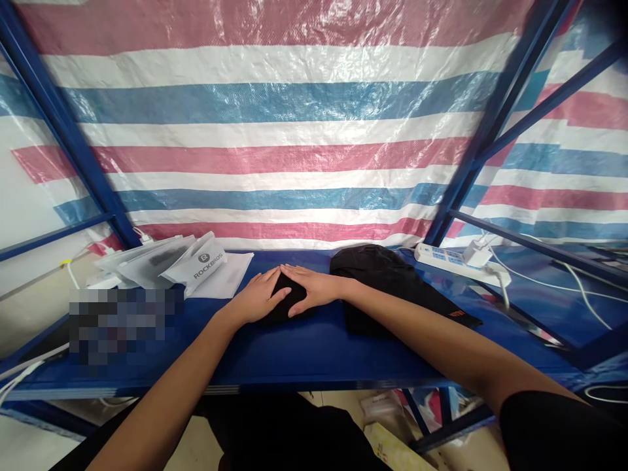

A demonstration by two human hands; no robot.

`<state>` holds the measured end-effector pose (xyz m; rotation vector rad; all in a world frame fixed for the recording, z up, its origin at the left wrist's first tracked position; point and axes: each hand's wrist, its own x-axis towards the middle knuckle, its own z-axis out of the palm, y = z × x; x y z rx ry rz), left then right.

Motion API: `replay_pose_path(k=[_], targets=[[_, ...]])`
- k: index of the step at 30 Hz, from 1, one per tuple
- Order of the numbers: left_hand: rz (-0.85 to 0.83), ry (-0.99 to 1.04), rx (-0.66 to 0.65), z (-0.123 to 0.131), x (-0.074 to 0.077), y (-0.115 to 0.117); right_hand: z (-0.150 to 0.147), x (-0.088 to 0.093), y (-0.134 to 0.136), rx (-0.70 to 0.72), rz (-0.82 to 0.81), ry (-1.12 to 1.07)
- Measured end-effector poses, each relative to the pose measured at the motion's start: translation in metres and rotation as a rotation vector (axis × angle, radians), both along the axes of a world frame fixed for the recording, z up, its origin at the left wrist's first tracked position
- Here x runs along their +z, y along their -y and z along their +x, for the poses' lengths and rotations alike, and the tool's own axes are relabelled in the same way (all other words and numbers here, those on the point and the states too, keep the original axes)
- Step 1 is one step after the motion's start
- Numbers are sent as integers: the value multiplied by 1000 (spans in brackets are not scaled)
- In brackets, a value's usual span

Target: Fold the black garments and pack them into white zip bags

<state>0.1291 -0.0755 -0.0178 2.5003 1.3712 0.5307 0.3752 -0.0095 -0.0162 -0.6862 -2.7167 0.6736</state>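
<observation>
A small bundle of black cloth lies on the blue table, partly covered by both hands. My left hand rests flat on its left side, thumb held out from the fingers. From the right, my right hand lies over the same bundle with its thumb apart, and the fingertips of the two hands meet at the top. Just right of my right hand, a larger black garment with small orange lettering is spread on the table, partly behind my right forearm.
Frosted plastic bags, one marked ROCKBROS, lie at the back left. A white power strip with plugs and cables sits at the back right. Blue metal posts and a striped sheet stand behind the table.
</observation>
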Motion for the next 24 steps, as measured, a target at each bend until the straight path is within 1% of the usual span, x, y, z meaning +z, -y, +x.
replay_pose_path(k=[2,5,9,11,12,14,16,18,19,21,23,24], targets=[[-8,-10,-1,-3,2,3,2,-6,-4,-19,-3,11],[-66,-31,-48,-11,2,4,5,-8,-10,-50,11,54],[-157,-50,-58,-18,1,-6,9,-4,-13,-124,19,153],[-154,-53,-49,-19,1,-13,11,1,-9,-150,61,142],[-143,-53,-50,-19,0,-16,13,4,-5,-144,112,104],[-111,-45,-56,-20,-2,-20,16,11,6,-61,257,-21],[-91,-38,-64,-21,-4,-21,20,18,19,96,392,-118],[-90,-42,-63,-21,-5,-20,22,23,29,212,462,-132],[-84,-51,-47,-19,-4,-19,23,23,32,234,479,-120],[-6,-70,12,-13,-1,-10,24,22,34,225,509,-95],[158,-80,46,-4,4,4,23,19,32,192,536,-75],[238,-86,34,1,7,13,23,17,31,172,550,-66]])
